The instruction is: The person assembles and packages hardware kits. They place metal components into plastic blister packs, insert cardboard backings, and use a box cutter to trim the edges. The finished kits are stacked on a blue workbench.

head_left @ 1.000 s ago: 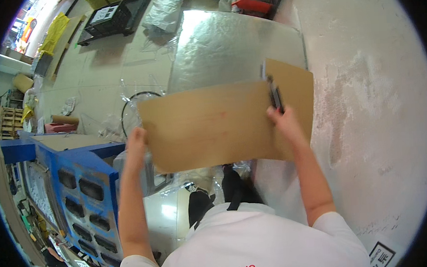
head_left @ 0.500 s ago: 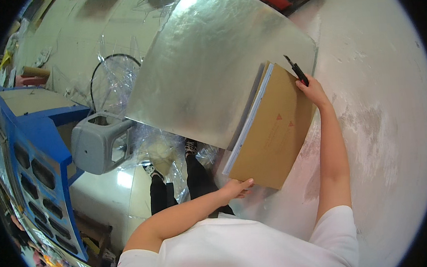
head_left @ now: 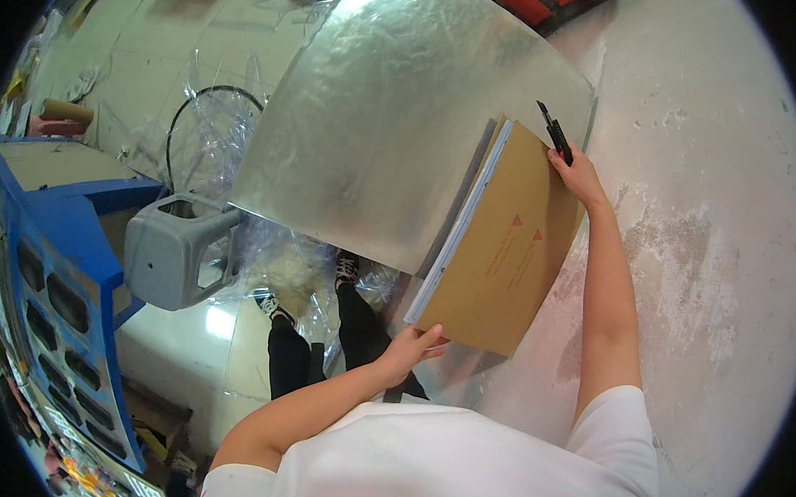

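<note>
A stack of thin white-blue sheets with a brown cardboard top (head_left: pixel 494 247) lies slanted on the silvery metal sheet (head_left: pixel 364 132), its near end jutting past that sheet's near edge. My left hand (head_left: pixel 412 352) pinches the stack at its near left corner, thumb at the upper side and fingers partly hidden beneath. At the far right edge of the stack, my right hand (head_left: pixel 580 178) is closed around a black utility knife (head_left: pixel 556 137). The knife's blade points up and away from me, above the metal sheet. The right thumb rests close to the cardboard.
A grey plastic stool (head_left: pixel 166 254) stands left, beside blue metal equipment (head_left: pixel 71 268) with oval openings. Clear plastic wrap (head_left: pixel 228 149) and a black hoop lie on the floor behind it. Red bins (head_left: pixel 515 0) sit at the far right. A pale, scuffed surface (head_left: pixel 686 185) extends rightward.
My left hand has slid left along the stack's near edge to its corner. The knife has turned slightly more upright in my right hand. The whole view has shifted a little.
</note>
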`<state>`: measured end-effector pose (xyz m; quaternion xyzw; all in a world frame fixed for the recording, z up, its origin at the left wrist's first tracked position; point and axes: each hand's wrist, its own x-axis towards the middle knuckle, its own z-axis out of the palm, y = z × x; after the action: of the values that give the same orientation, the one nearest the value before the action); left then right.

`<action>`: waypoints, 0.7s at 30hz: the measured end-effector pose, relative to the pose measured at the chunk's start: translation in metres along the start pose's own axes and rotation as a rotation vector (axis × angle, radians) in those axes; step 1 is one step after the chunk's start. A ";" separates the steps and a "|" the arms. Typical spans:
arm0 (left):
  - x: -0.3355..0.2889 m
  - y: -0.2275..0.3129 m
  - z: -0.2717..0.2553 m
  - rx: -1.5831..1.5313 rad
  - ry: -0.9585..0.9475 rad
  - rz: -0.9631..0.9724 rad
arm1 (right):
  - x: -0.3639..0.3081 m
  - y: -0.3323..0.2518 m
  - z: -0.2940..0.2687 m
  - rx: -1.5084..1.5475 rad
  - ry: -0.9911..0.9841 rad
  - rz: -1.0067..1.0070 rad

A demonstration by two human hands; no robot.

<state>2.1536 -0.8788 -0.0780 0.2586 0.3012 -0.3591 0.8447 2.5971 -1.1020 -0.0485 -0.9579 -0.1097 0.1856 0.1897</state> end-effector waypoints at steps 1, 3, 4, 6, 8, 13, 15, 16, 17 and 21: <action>0.000 0.000 0.001 -0.014 -0.077 0.079 | 0.000 -0.001 -0.002 0.016 -0.004 -0.055; -0.001 0.001 0.002 -0.002 -0.031 -0.022 | 0.000 -0.002 -0.007 0.016 -0.035 -0.034; -0.004 0.002 0.003 0.012 -0.005 -0.076 | -0.002 -0.003 -0.010 0.007 -0.068 -0.020; -0.011 0.006 0.003 -0.012 -0.026 -0.027 | -0.008 -0.005 -0.017 0.048 -0.060 -0.051; -0.022 0.010 0.005 -0.031 -0.006 -0.049 | -0.016 -0.009 -0.021 0.061 -0.083 -0.045; -0.032 0.019 0.020 -0.098 0.046 -0.124 | -0.023 -0.016 -0.021 0.086 -0.106 0.024; -0.029 0.021 0.027 -0.104 0.065 -0.162 | -0.016 -0.016 -0.019 0.083 -0.128 0.018; -0.025 0.021 0.028 -0.101 0.066 -0.140 | -0.010 -0.015 -0.019 0.100 -0.109 -0.011; -0.021 0.022 0.028 -0.119 0.063 -0.177 | -0.004 -0.014 -0.018 0.084 -0.138 0.010; 0.008 0.024 0.016 -0.102 0.012 -0.132 | 0.020 -0.004 -0.017 0.096 -0.118 0.075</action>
<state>2.1815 -0.8787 -0.0673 0.1969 0.3407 -0.3966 0.8294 2.6215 -1.0980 -0.0383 -0.9384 -0.0759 0.2539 0.2217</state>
